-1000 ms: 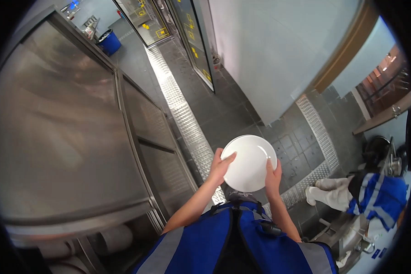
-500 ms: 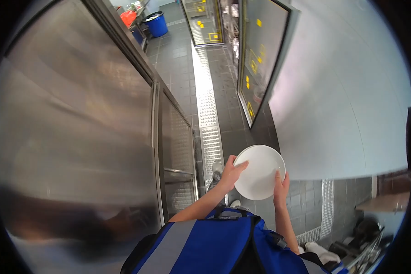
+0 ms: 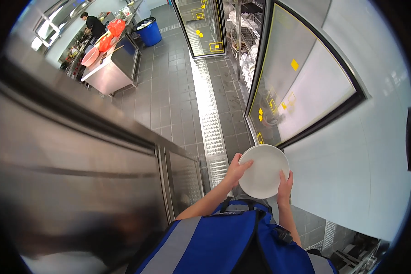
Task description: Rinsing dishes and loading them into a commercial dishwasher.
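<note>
White plates (image 3: pixel 265 176) are in front of your body, between your two hands, and their flat face is turned up. A second rim shows at the upper left edge, so I judge it is a small stack, but I cannot tell the number. Your left hand (image 3: pixel 237 169) grasps the left side with the thumb over the rim, and your right hand (image 3: pixel 285 186) grasps the right side in the same manner. This grip has not changed during the last second.

What has changed is the surroundings. The glass door (image 3: pixel 306 75) with yellow marks now looks much larger, ahead and to your right. At the upper left, a metal counter (image 3: pixel 106 77) with a pink basin (image 3: pixel 90 56) and red bags (image 3: pixel 116 27) is now well visible, and a person in dark clothing (image 3: pixel 94 26) stands behind it. The co-worker in the blue vest, who was at the lower right, no longer shows.

For your work, I think this means that you are carrying the plates through the passage, with a steady hold
</note>
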`<move>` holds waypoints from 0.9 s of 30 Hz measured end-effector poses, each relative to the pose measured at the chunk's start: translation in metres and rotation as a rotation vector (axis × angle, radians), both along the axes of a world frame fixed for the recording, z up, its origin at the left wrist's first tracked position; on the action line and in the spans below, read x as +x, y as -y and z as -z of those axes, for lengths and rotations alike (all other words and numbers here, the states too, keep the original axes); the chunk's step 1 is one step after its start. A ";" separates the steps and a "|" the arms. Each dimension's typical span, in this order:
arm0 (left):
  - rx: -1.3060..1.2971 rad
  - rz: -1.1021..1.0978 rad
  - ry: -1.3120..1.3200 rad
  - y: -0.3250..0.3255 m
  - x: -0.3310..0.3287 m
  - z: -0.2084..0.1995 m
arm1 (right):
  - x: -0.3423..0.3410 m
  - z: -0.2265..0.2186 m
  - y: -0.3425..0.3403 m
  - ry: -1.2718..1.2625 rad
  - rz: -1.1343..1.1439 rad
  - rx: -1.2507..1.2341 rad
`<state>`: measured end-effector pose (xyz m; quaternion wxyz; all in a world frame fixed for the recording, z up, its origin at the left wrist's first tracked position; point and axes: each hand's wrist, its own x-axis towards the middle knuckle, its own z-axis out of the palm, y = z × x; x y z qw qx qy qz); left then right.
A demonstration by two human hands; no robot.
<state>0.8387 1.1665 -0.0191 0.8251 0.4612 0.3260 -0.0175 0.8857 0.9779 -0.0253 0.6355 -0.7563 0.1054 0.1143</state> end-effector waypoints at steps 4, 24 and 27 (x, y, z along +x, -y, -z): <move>0.047 -0.092 0.001 -0.068 0.051 0.027 | 0.065 0.011 -0.073 -0.016 -0.107 0.006; -0.059 -0.348 0.003 -0.389 0.271 0.067 | 0.341 0.055 -0.404 0.044 -0.487 -0.066; -0.079 -0.253 -0.021 -0.436 0.317 0.072 | 0.367 0.050 -0.441 -0.007 -0.366 -0.115</move>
